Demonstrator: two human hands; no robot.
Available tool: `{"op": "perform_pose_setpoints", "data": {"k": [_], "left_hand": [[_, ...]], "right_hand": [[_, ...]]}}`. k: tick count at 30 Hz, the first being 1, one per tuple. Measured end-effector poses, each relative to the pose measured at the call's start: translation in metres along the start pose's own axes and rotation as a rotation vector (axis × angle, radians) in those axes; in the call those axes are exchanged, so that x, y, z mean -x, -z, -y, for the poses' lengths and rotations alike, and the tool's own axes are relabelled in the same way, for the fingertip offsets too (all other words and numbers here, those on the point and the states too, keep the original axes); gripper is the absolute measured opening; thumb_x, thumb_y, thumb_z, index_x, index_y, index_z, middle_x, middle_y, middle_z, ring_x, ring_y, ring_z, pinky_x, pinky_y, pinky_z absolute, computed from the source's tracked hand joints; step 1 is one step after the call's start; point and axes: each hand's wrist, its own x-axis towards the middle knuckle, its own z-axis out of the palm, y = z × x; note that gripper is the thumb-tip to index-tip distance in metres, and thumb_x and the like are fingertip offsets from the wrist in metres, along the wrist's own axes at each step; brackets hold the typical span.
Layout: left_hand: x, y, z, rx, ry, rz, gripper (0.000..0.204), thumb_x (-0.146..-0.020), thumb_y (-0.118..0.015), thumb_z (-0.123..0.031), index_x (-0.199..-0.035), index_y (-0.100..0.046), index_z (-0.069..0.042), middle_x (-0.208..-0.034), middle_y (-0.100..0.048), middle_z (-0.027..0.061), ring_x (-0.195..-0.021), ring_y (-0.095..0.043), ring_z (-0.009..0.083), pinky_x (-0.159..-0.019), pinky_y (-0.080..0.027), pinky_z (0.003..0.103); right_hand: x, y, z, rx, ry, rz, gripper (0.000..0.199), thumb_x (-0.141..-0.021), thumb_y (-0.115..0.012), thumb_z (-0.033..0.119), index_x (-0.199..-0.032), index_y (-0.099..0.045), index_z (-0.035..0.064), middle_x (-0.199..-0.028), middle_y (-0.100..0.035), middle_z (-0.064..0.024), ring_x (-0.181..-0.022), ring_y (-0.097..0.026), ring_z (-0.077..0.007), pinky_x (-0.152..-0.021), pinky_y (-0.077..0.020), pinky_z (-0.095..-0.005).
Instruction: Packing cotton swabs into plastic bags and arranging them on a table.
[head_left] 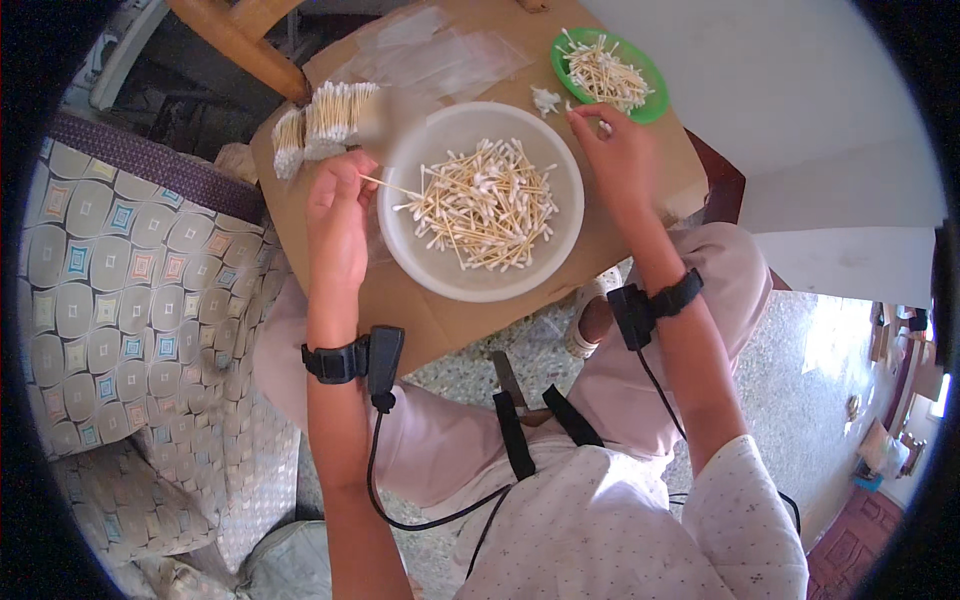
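My left hand [342, 205] pinches one cotton swab [384, 183] by its stick end, its white tip reaching over the rim of a large white bowl [398, 228]. Inside that bowl lies a loose heap of cotton swabs [485, 205]. To the bowl's right, my right hand [618, 158] has thumb and forefinger closed on a small white tuft of cotton [568, 105]. Another white bit shows by its curled fingers. Just left of those fingertips, a clump of loose cotton [545, 101] rests on the cardboard.
A green bowl [659, 98] of swabs stands at the far right. Bundled swabs [338, 110] lie far left beside a blurred patch. Clear plastic bags [450, 55] spread at the back of the cardboard-topped table [420, 325]. A patterned cushioned seat [130, 290] is left; a wooden chair frame [255, 50] stands behind.
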Motion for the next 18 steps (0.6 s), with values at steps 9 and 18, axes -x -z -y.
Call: {"op": "perform_pose_setpoints", "data": {"k": [9, 18], "left_hand": [[0.001, 0.01, 0.003, 0.01, -0.054, 0.128, 0.03, -0.091, -0.06, -0.04, -0.098, -0.055, -0.011, -0.111, -0.054, 0.0019, -0.11, -0.05, 0.0148, -0.096, -0.037, 0.032], [0.005, 0.008, 0.005, 0.004, -0.005, 0.041, 0.019, -0.09, -0.066, -0.025, -0.101, -0.063, -0.009, -0.103, -0.06, -0.0011, -0.083, -0.046, 0.0065, -0.077, -0.037, 0.022]], "right_hand": [[-0.012, -0.013, 0.005, 0.038, -0.003, 0.0, 0.023, -0.082, -0.067, 0.034, -0.096, -0.069, 0.0154, -0.086, -0.068, -0.0181, -0.082, -0.066, -0.0337, -0.07, -0.0513, -0.0431], [-0.022, -0.03, -0.008, -0.33, 0.123, 0.0, 0.02, -0.087, -0.065, 0.02, -0.099, -0.069, 0.0044, -0.092, -0.07, -0.01, -0.086, -0.063, -0.0155, -0.083, -0.0467, -0.0302]]}}
